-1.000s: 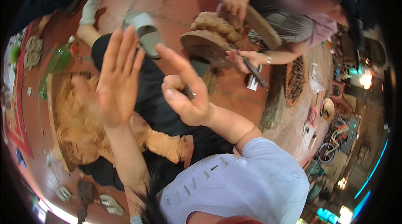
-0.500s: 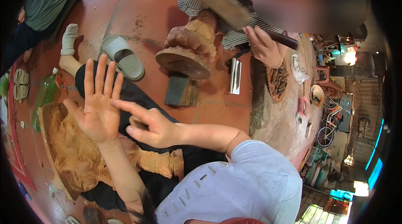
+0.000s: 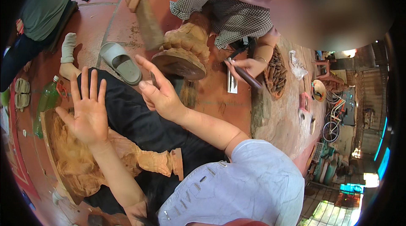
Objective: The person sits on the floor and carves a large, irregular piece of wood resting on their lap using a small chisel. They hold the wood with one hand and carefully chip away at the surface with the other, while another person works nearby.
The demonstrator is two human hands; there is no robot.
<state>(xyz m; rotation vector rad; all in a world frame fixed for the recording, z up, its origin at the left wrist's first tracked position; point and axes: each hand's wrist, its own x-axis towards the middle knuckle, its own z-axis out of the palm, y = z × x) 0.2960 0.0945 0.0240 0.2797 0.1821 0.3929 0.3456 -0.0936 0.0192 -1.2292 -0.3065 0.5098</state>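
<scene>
My left hand is raised with its palm showing, fingers spread and nothing in it. To its right, my right hand points its index finger upward while the other fingers curl in. A thin dark sliver shows between that finger and the thumb; I cannot make out what it is. Below the left hand, a carved wooden piece lies across my dark-trousered legs, its broad relief partly behind my left forearm. Neither hand touches the carving.
Opposite, a co-worker holds a wooden mallet and a dark-handled tool near a second wood carving with a round base. A grey slipper lies between us. A green bottle stands at left; a basket of tools sits right.
My right hand has moved up, away from the left palm. My left hand has shifted slightly left and down. The co-worker's mallet has swung left and down; their other hand has lowered the dark-handled tool.
</scene>
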